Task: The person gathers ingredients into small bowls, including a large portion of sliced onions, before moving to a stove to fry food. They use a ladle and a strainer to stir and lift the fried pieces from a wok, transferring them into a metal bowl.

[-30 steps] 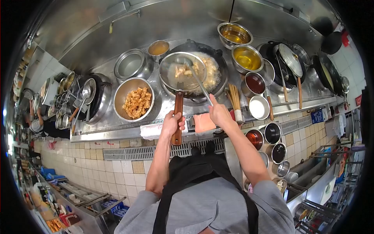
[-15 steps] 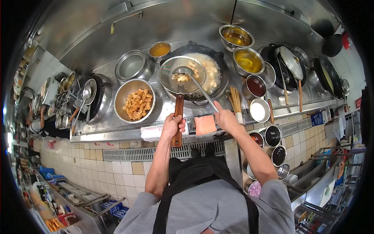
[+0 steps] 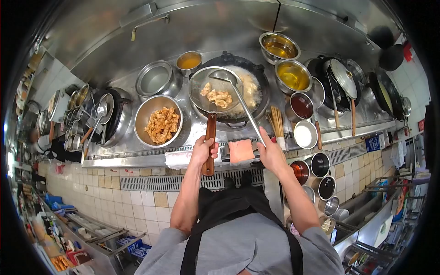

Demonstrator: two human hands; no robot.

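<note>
My left hand (image 3: 204, 150) is closed around the wooden handle of a round mesh strainer (image 3: 198, 87), held over the left side of a black wok (image 3: 262, 73). Pale golden battered pieces (image 3: 219, 97) lie in the strainer. Closed on the long metal handle of a ladle (image 3: 245, 110), my right hand (image 3: 273, 156) holds the ladle's bowl at the strainer's far side, above the pieces. Foaming oil (image 3: 250, 89) fills the wok beneath. To the left, browned fried pieces (image 3: 162, 126) sit in a steel bowl (image 3: 140, 133).
Oil bowls (image 3: 293, 77), a sauce pot (image 3: 301, 106) and a pot of white contents (image 3: 305, 134) stand right of the wok. A bamboo brush (image 3: 276, 123) and an orange cloth (image 3: 241, 151) lie by the counter edge. Another person (image 3: 43, 144) is at far left.
More battered pieces now lie in the strainer. The ladle's bowl has moved away from me to the strainer's far side, and my right hand has shifted slightly right and toward me.
</note>
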